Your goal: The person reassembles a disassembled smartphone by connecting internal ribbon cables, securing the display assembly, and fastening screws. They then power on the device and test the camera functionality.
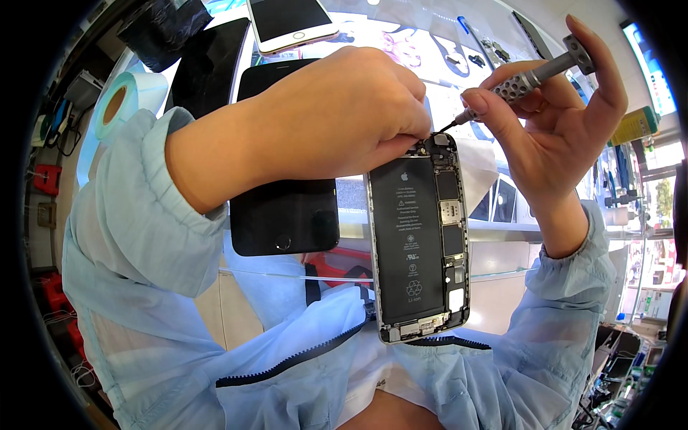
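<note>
An opened smartphone point(405, 236) shows its black battery, circuit board and small metal parts. It stretches toward me past the counter's near edge. My left hand point(358, 107) is closed, its fingers pressed together at the phone's top end. What they pinch there is hidden. In my right hand point(548, 122) is a grey screwdriver point(517, 87) with a perforated handle. Thumb and fingers grip its shaft, and the index finger bends over its round end cap. The thin tip meets the phone's top edge, close to my left fingertips. A black phone screen point(283, 222) lies beneath my left forearm.
At the far side lies a white phone point(292, 25), with a dark flat panel point(209, 68) to its left. A label roll point(115, 105) and black tape-like roll point(161, 32) stand left. Glass counter edge point(502, 233) crosses in front of me. A blue pen point(463, 25) lies far right.
</note>
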{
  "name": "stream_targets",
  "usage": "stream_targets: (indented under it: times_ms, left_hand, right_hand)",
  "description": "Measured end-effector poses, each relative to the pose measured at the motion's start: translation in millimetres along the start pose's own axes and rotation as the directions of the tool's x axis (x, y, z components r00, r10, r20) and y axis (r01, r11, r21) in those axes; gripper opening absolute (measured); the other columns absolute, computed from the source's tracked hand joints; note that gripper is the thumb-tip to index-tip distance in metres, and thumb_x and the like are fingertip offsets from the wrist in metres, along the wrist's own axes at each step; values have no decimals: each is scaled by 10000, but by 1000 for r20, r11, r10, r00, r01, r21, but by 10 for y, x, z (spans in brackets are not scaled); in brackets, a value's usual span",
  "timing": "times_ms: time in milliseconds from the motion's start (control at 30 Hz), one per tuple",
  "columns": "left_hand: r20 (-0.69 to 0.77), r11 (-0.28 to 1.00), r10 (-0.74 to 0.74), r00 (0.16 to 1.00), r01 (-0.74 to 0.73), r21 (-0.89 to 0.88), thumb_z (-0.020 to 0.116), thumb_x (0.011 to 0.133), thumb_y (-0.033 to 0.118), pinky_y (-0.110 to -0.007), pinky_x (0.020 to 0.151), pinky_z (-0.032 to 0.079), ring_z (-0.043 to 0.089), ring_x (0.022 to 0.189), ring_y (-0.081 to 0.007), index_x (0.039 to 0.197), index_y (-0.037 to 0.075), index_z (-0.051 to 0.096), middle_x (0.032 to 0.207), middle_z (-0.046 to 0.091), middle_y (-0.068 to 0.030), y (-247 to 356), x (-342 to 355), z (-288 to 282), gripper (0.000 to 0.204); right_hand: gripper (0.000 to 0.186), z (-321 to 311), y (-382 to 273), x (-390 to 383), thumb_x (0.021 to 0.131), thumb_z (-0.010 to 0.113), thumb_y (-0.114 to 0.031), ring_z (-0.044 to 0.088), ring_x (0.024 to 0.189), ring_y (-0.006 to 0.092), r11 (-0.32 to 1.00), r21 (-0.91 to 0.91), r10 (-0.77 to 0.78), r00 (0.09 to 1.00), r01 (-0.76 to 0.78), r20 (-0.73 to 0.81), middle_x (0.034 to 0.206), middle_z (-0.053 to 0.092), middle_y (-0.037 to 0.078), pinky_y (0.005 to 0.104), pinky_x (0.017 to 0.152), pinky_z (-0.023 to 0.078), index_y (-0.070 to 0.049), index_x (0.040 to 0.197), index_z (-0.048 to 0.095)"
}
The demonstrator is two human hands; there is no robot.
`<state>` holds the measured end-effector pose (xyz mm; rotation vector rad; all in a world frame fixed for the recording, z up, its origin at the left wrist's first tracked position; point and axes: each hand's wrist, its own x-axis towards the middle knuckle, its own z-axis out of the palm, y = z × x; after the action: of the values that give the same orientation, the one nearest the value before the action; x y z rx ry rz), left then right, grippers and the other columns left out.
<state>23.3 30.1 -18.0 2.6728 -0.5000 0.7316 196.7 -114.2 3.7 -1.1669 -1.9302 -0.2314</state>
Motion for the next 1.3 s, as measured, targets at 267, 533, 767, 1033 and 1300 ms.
stream_targets:
  times_ms: [267,533,767,1033,1300]
  left_hand:
    - [10,999,2,1000,-2,33,680,699,23,-324,581,464,604,698,-230,830,38,668,776,615,-51,-13,-4,4,132]
    - [3,998,3,1000,-3,56,684,688,30,-334,595,465,604,705,-237,826,59,664,791,618,-43,-12,-8,12,142]
    - [-3,998,3,1000,-2,61,684,693,35,-337,626,473,609,710,-235,818,59,664,796,622,-41,-8,-14,18,129]
    - [11,998,-15,1000,15,66,683,699,42,-341,638,475,611,705,-233,814,60,668,796,622,-38,11,-10,11,118]
    - [9,997,-24,1000,23,67,680,702,44,-337,632,475,610,709,-234,812,60,668,800,622,-40,16,-13,17,112]
  right_hand:
    - [815,7,-36,10,766,694,31,679,759,217,1000,13,13,1000,-14,11,858,645,181,270,663,583,-69,1353,138]
    - [817,7,-41,24,768,687,33,678,751,215,999,21,-43,999,42,25,846,640,181,262,648,586,-71,1356,129]
    - [819,-1,-44,33,764,696,24,678,744,206,998,-7,-56,998,56,43,845,643,182,244,635,580,-78,1354,136]
    - [827,18,-59,35,755,706,25,679,741,204,1000,-4,-28,999,28,26,844,645,180,238,633,575,-77,1357,148]
    - [834,20,-54,45,749,716,20,679,743,203,999,-19,-40,999,40,28,843,648,179,240,641,574,-77,1358,156]
